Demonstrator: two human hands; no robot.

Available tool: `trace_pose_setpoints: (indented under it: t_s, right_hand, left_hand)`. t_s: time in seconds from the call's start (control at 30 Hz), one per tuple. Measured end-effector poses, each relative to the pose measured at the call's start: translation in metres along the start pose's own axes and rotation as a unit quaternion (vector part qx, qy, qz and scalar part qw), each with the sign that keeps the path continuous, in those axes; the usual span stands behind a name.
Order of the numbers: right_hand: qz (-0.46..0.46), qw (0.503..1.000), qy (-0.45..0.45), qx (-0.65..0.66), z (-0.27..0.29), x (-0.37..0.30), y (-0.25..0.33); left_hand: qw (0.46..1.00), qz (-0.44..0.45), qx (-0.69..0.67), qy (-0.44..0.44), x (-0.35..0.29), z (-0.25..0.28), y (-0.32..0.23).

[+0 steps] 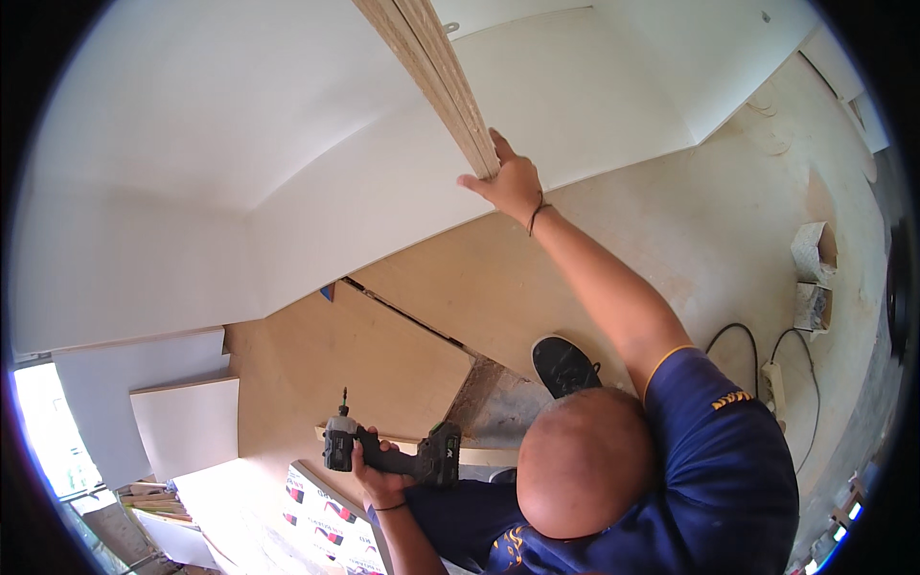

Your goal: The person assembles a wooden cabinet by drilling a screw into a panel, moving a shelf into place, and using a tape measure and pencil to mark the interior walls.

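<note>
My left hand [377,470], at the lower left, is wrapped round the handle of a dark cordless impact driver [338,443]. The driver's bit points toward the top of the picture, and its battery sits to the right of the hand. My right arm stretches out toward the upper middle. There my right hand [513,182] grips the near end of two wooden panels [431,77] lying side by side, thumb on the left and fingers on the right. White cabinet boards [316,220] stand on both sides of these panels.
Brown floor boards [383,355] with a dark gap between them lie below the cabinet. One black shoe [563,366] is on the floor. Loose white panels [187,426] lean at the left. Small open boxes [813,251] and a black cable [733,328] are at the right.
</note>
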State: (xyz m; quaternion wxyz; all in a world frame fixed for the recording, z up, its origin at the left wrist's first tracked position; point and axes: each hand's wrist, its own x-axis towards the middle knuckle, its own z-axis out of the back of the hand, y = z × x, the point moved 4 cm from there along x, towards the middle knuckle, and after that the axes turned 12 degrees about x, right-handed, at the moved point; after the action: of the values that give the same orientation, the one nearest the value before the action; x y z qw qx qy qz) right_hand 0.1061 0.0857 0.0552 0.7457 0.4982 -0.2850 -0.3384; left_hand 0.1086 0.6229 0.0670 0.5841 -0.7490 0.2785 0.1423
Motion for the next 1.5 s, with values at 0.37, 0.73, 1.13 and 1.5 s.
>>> trace_pose_setpoints:
  t_s: [0.37,0.73,1.13,1.5]
  right_hand:
    - [0.042,0.996,0.054,-0.061,-0.002,0.014,-0.011]
    - [0.012,0.999,0.042,-0.025,-0.011,0.020,-0.022]
    - [0.138,0.988,0.035,0.056,-0.002,0.043,0.020]
    - [0.196,0.972,0.008,0.129,0.012,0.030,0.019]
  left_hand:
    - [1.000,0.010,0.004,0.008,0.002,-0.002,0.001]
    - [0.999,0.007,0.040,-0.020,-0.010,-0.015,-0.007]
    - [0.995,0.047,0.030,-0.081,-0.018,-0.017,-0.011]
    - [0.977,0.015,0.179,-0.117,-0.014,-0.090,-0.068]
